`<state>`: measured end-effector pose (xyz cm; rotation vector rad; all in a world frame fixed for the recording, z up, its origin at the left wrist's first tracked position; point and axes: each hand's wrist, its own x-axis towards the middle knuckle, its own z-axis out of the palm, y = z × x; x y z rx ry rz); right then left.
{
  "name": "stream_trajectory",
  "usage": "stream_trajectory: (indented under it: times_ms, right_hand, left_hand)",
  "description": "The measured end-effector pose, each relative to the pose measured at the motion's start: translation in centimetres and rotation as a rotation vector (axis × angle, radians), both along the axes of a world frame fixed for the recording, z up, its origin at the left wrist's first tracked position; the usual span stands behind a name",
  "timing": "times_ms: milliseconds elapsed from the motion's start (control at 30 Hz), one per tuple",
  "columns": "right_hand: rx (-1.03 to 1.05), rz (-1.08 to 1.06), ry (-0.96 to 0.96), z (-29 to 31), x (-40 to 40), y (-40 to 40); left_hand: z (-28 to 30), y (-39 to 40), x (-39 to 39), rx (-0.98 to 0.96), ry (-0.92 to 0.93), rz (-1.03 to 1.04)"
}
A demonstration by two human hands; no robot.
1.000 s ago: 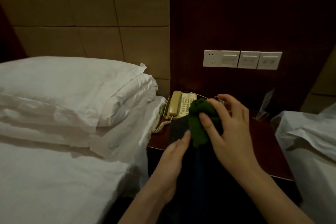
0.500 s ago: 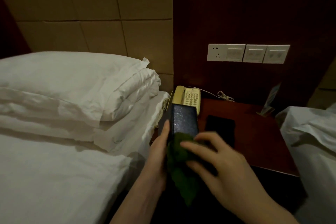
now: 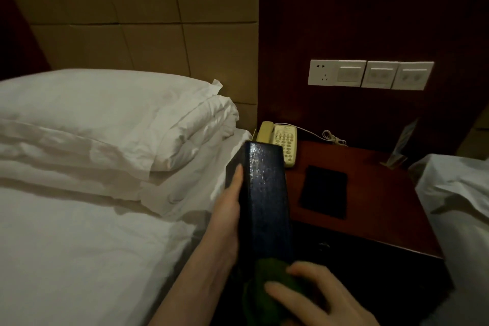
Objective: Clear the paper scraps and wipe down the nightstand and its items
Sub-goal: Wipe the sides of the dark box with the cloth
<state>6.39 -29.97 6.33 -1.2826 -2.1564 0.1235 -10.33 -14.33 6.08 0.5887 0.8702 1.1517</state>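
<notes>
One item, a dark box (image 3: 264, 198) lifted just in front of the nightstand (image 3: 370, 193), is mid-wipe: left hand (image 3: 227, 217) grips its side, right hand (image 3: 317, 296) presses a green cloth (image 3: 267, 272) on its near end; phone (image 3: 280, 140) and tabletop apparently remain.

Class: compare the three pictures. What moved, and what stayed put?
The right hand drew the green cloth down the dark box from its far end to its near end. The left hand keeps holding the box. Telephone and nightstand unchanged.
</notes>
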Motion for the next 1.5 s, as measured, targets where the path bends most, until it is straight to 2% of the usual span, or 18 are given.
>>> stream_trajectory:
  times_ms: [33, 67, 133, 200, 300, 400, 533, 600, 667, 767, 867, 1033, 1100, 1167, 1267, 1333, 1400, 1500]
  right_hand:
    - [-0.038, 0.012, -0.081, 0.1, 0.3, 0.2]
    - [-0.089, 0.009, -0.043, 1.0, 0.5, 0.7]
    - [-0.006, 0.004, 0.021, 2.0, 1.3, 2.4]
    - [0.115, -0.099, 0.068, 4.4, 1.7, 5.8]
    - [0.099, -0.204, 0.104, 7.1, 1.9, 10.5]
    - [0.038, -0.157, 0.121, 5.9, 1.6, 10.8]
    - [-0.093, -0.031, 0.226, 0.8, 0.9, 5.2]
    - [-0.212, -0.04, 0.377, -0.9, 0.4, 3.3]
    - [-0.233, -0.087, 0.597, -1.6, -0.5, 2.4]
    - [-0.048, -0.232, 0.798, -1.2, -1.7, 2.3]
    - [0.11, -0.302, 0.957, 0.2, -1.3, 4.1]
    - [0.198, -0.286, 0.937, 2.8, 0.4, 6.7]
    - [0.221, -0.26, 0.898, 3.4, 1.1, 6.9]
    - [0.202, -0.22, 0.839, 3.7, 1.4, 6.8]
    - [0.119, -0.167, 0.826, 4.1, 1.1, 6.9]
    - [0.092, -0.173, 0.887, 4.6, 0.8, 7.3]
    - [0.091, -0.196, 0.882, 5.1, 0.7, 7.8]
    - [0.067, -0.164, 0.688, 5.9, 0.2, 7.7]
  left_hand:
    - [-0.1, 0.0, 0.3, 0.007, 0.007, -0.009]
    - [-0.2, -0.1, 0.6, 0.006, 0.011, -0.001]
    - [-0.4, -0.1, 1.6, -0.016, 0.012, -0.024]
    - [0.1, -0.8, 2.5, -0.028, -0.009, -0.083]
    - [0.6, -1.3, 3.1, -0.03, -0.005, -0.074]
    - [1.4, -0.9, 2.8, -0.081, -0.023, -0.048]
    - [1.5, 1.0, 1.7, -0.174, 0.031, 0.032]
    - [1.3, 1.4, 1.6, -0.159, 0.077, 0.09]
    - [1.6, 1.1, 1.8, -0.167, 0.057, 0.128]
    - [2.0, 0.3, 3.5, -0.216, -0.055, 0.143]
    - [2.3, -0.6, 5.3, -0.192, -0.039, 0.143]
    - [3.1, -2.4, 6.3, -0.01, 0.266, 0.026]
    - [3.9, -2.8, 5.9, 0.12, 0.466, -0.017]
    - [4.7, -3.1, 5.4, 0.239, 0.687, -0.011]
    - [5.6, -4.3, 5.0, 0.338, 0.867, 0.029]
    - [5.5, -4.8, 4.9, 0.347, 0.891, 0.084]
    - [4.9, -4.7, 4.6, 0.307, 0.804, 0.091]
    - [4.6, -3.9, 3.9, 0.232, 0.577, 0.119]
